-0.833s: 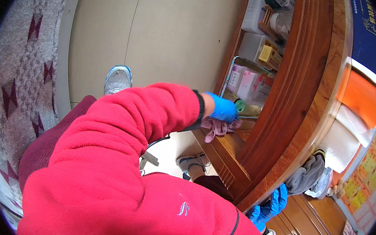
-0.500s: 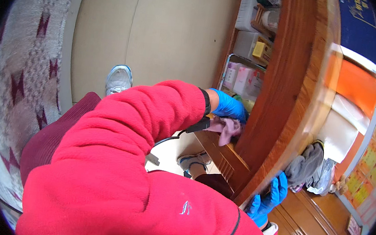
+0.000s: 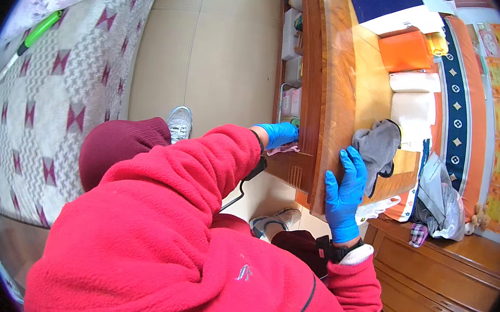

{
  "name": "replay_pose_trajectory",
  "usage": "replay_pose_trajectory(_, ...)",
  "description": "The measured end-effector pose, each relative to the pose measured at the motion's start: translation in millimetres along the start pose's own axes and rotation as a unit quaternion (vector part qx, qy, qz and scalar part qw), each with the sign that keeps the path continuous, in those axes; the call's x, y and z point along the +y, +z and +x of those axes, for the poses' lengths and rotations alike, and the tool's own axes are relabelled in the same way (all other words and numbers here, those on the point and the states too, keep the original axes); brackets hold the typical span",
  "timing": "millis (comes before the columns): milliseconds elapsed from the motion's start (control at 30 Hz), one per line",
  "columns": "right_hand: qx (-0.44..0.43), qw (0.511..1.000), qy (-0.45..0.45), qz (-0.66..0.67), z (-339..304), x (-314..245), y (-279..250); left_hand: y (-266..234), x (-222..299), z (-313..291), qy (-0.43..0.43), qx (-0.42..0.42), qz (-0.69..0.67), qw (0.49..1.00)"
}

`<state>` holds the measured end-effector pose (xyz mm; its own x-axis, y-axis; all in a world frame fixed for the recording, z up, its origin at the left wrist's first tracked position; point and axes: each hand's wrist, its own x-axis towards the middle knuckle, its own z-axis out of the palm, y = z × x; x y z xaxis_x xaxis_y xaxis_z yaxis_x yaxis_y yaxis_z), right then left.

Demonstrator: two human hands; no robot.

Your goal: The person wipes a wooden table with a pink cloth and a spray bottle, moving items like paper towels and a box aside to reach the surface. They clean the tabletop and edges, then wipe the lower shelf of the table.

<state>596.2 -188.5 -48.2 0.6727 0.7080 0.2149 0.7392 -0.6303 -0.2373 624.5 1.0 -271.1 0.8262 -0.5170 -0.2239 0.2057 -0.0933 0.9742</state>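
Observation:
My left hand (image 3: pixel 280 135), in a blue glove, reaches into the shelf under the wooden table (image 3: pixel 343 93). A pink cloth (image 3: pixel 283 149) is bunched in its grip, and the table's edge hides some of the fingertips. Also gloved in blue, my right hand (image 3: pixel 346 192) rests at the table's near corner with fingers stretched out, holding nothing. A grey cloth (image 3: pixel 377 147) lies crumpled on the tabletop, right beside those fingers.
Boxes and bottles (image 3: pixel 295 34) fill the shelf. An orange pouch (image 3: pixel 406 50), white paper rolls (image 3: pixel 414 108) and a plastic bag (image 3: pixel 447 202) lie along the right. A wooden cabinet (image 3: pixel 436 282) stands near right; a patterned bed (image 3: pixel 79 85) is at left.
My view has risen and shows more of the tabletop and bed. My right hand now shows fully, fingers spread at the table's corner. My left hand stays at the shelf with the pink cloth.

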Motion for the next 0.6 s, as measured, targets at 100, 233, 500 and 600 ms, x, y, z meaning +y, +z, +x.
replay_pose_trajectory(100, 0.019, 1.000, -0.016, 0.007, 0.4, 0.5, 1.1, 7.1, -10.2, -7.3, 0.260, 0.177, 0.270, 0.910)
replay_pose_trajectory(233, 0.019, 1.000, -0.008, 0.017, 0.8, 1.2, 0.2, 15.0, -33.3, 5.5, 0.031, 0.103, -0.093, 0.990)
replay_pose_trajectory(500, -0.008, 0.999, 0.020, 0.034, 2.0, -0.2, -2.4, 20.6, -46.4, 12.8, 0.003, 0.103, 0.168, 0.980)
replay_pose_trajectory(600, -0.021, 0.999, 0.024, 0.022, 3.0, -3.7, -4.4, 10.1, -26.1, 4.7, -0.044, 0.002, -0.369, 0.928)
